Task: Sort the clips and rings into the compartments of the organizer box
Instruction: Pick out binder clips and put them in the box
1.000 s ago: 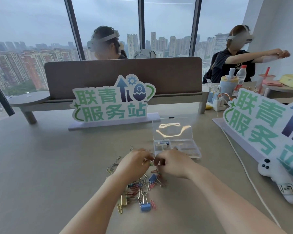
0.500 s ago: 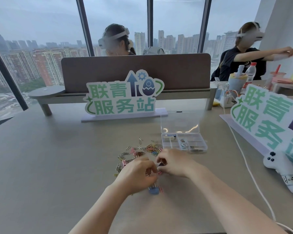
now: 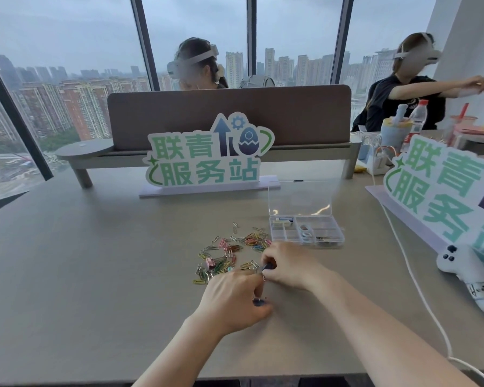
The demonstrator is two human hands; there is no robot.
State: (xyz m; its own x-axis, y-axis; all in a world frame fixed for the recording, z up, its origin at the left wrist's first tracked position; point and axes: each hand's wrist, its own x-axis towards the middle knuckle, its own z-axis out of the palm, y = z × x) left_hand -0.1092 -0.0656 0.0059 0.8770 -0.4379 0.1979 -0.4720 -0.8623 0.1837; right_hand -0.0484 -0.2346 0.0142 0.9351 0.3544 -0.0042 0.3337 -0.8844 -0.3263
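Note:
A heap of coloured paper clips (image 3: 229,252) lies on the grey table, left of a clear organizer box (image 3: 306,233) with its lid raised. Rings (image 3: 306,231) and a few small items sit in its compartments. My right hand (image 3: 288,263) pinches a small dark clip (image 3: 266,267) at the heap's near right edge. My left hand (image 3: 235,300) is curled just below it, fingers closed over a small blue binder clip (image 3: 259,302) against the table. The two hands almost touch.
A green-lettered sign (image 3: 207,160) stands behind the heap; a second sign (image 3: 442,191) stands at the right with a white controller (image 3: 470,277) and a white cable (image 3: 419,289). Two people with headsets sit beyond a brown divider (image 3: 229,115).
The view has tilted up and shifted left, so heap and box sit lower and farther away. Both hands drew back toward me, off the heap's middle to its near right edge.

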